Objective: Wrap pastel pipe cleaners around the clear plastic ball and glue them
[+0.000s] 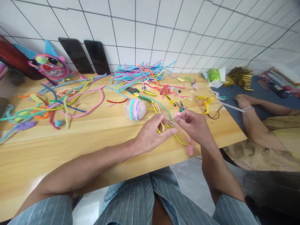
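Observation:
My left hand [153, 132] and my right hand [193, 125] meet above the near edge of the wooden table [70, 150]. Both pinch the same pink pipe cleaner [185, 137], whose end hangs down past my right wrist. Yellow pipe cleaner pieces [179, 140] lie under my hands. A round pastel ball wrapped in pipe cleaners [135, 109] sits just beyond my left hand.
Loose coloured pipe cleaners [138, 75] cover the table's far side. A yellow glue gun [205, 102], pliers [181, 107] and cutters [140, 93] lie nearby. Two dark phones [86, 56] lean on the tiled wall. Another person's arm [253, 118] rests at the right.

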Action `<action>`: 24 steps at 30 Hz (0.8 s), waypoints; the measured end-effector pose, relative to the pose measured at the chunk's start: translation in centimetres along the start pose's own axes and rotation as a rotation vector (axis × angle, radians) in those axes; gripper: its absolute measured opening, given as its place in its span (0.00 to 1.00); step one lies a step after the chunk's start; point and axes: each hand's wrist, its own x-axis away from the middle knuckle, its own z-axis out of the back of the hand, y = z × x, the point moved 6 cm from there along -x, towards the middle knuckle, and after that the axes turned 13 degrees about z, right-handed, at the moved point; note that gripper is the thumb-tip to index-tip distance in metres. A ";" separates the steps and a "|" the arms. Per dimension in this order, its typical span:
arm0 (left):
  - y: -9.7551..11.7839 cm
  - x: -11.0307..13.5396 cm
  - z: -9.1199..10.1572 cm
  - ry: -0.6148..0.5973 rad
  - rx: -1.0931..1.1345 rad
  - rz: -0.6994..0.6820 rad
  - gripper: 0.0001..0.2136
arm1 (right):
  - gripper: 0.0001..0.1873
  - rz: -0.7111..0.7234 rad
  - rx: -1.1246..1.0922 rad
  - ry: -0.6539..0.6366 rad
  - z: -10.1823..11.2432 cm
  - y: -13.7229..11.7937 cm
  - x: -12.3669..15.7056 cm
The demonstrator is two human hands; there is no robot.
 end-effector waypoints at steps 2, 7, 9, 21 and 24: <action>0.4 -0.3 0.6 0.040 -0.023 -0.075 0.12 | 0.07 0.094 0.163 -0.128 -0.8 -1.4 0.6; 0.7 -0.8 1.2 0.028 -0.027 -0.174 0.12 | 0.09 0.143 0.280 -0.235 -1.7 -2.9 1.3; 0.5 -1.1 1.4 0.014 0.178 -0.081 0.13 | 0.11 0.051 0.131 -0.206 -2.1 -2.5 1.7; -0.8 -0.9 -1.2 -0.245 1.090 0.518 0.17 | 0.23 -0.503 -1.092 -0.032 -8.7 -1.0 6.7; -0.6 -1.0 -0.9 -0.202 1.068 0.504 0.19 | 0.22 -0.501 -1.190 -0.009 -9.6 -1.5 6.8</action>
